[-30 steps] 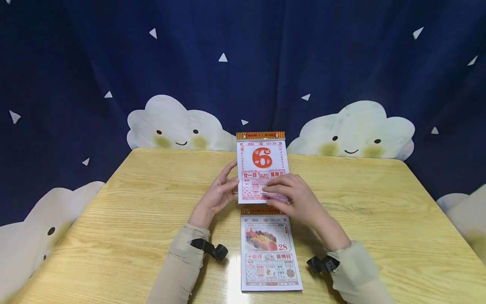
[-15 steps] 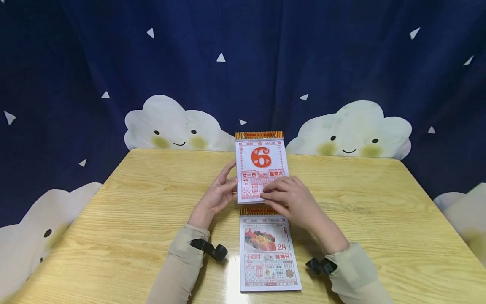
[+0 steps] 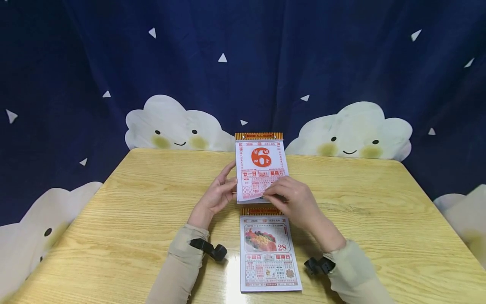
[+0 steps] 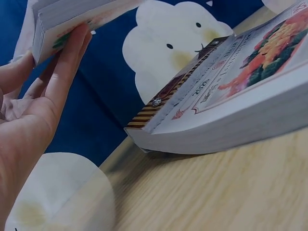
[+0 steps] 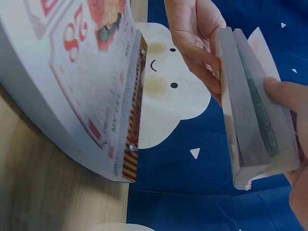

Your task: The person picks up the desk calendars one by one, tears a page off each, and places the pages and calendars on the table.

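Both hands hold a tear-off calendar pad showing a red 6 [image 3: 260,171] upright above the counter [image 3: 125,219]: the left hand [image 3: 216,196] braces its left edge with nearly straight fingers, while the right hand [image 3: 294,200] has its grip pinched on the lower pages, a gap opened in the block. No sheet looks torn off yet. A second pad showing 28 [image 3: 268,253] lies flat just below it. Behind hangs a navy cloud-print curtain [image 3: 341,63].
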`<action>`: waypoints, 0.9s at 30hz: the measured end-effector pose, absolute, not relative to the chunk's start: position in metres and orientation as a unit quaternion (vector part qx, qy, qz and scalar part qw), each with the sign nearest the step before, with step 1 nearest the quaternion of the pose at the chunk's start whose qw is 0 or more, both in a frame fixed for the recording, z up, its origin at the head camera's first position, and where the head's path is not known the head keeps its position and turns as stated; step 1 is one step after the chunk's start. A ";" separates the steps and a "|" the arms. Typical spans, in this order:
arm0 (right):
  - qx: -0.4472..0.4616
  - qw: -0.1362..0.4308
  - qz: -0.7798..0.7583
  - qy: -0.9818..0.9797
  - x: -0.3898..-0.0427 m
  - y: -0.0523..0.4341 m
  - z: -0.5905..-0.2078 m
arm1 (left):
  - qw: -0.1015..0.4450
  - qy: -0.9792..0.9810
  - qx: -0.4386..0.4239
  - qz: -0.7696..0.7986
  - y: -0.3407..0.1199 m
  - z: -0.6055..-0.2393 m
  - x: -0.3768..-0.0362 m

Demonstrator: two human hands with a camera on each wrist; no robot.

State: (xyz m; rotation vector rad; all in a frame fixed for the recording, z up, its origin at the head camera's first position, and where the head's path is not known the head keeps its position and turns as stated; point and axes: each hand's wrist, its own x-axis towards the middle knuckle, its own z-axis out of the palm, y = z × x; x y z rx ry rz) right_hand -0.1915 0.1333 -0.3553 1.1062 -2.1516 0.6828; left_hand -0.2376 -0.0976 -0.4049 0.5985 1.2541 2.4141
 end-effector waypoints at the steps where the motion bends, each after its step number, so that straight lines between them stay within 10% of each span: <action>1: 0.417 0.307 0.269 -0.812 -0.192 0.134 -0.354 | 0.175 0.445 0.210 0.853 -0.098 -0.405 -0.238; 19: 0.281 0.380 0.371 -0.799 -0.211 0.150 -0.325 | 0.124 0.504 0.179 0.836 -0.098 -0.404 -0.242; 27: 0.125 0.291 0.489 -0.813 -0.238 0.164 -0.317 | 0.110 0.521 0.154 0.832 -0.097 -0.402 -0.240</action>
